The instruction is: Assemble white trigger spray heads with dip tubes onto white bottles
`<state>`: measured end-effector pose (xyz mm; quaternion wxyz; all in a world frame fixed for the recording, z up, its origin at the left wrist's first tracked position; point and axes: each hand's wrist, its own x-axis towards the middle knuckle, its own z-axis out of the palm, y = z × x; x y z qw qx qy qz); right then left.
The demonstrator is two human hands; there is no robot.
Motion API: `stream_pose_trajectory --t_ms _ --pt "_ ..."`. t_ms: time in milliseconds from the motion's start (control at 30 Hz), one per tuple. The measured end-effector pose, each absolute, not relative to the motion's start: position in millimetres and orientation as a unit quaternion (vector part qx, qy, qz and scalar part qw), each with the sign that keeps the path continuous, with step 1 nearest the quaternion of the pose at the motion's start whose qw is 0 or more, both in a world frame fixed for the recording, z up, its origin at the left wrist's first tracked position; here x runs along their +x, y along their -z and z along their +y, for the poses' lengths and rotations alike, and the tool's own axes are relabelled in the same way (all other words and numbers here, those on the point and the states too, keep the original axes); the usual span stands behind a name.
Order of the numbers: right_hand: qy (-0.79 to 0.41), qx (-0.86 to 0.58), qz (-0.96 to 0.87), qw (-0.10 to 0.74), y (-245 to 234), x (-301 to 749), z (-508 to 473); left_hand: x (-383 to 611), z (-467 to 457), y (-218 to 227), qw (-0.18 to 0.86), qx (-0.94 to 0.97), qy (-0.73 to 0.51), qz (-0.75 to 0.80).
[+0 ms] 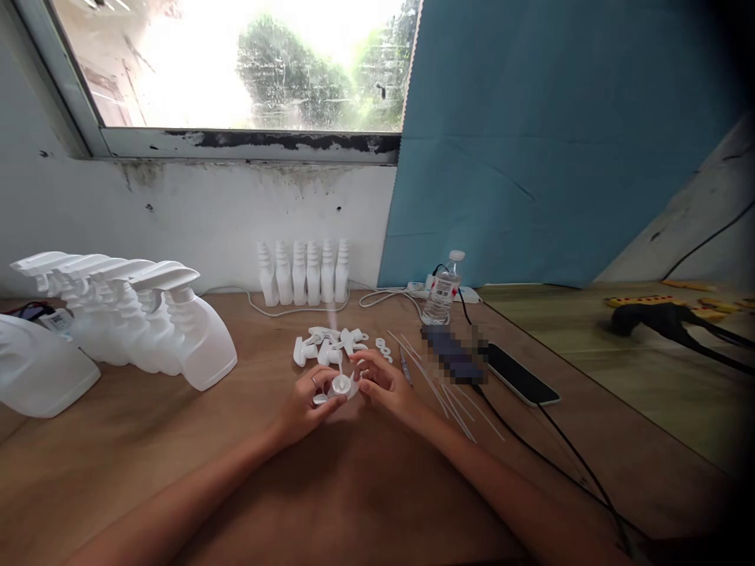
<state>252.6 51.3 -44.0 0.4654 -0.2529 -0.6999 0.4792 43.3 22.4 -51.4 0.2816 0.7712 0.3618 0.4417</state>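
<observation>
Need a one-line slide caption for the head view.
Left hand holding a small white plastic part, right hand close beside it, with six white bottles standing behind.

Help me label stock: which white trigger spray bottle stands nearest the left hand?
The white trigger spray bottle at the row's right end; the row's others, partly hidden, stand farther from the left hand.

No legible lettering anywhere, the label (444,288) on the clear bottle (437,310) too small for reading.
</observation>
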Motion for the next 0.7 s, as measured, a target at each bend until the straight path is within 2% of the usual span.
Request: stream_pose_trajectory --t_ms 100,233,367,500,700 --pt "-0.539 -0.239 -0.640 0.492 46.1 249.5 51.6 50.6 26.8 41.6 0.299 0.726 -0.492 0.376" --pt "-0.657 -0.252 -0.531 0.472 40.3 247.1 48.8 64.6 41.8 26.9 0.288 0.722 -0.514 0.362" --pt "-0.629 -0.269 -0.469 0.559 30.6 257.6 53.2 56.8 88.5 14.9 0.243 0.737 -0.533 0.337" --pt "-0.590 -0.290 -0.456 0.600 27.4 275.4 67.0 18.8 166.8 9.8 0.099 0.506 -0.617 0.594" --pt "-0.545 -0.322 -0.459 0.623 37.2 295.2 88.8 -42.5 244.2 15.1 0.068 0.375 -0.609 0.696"
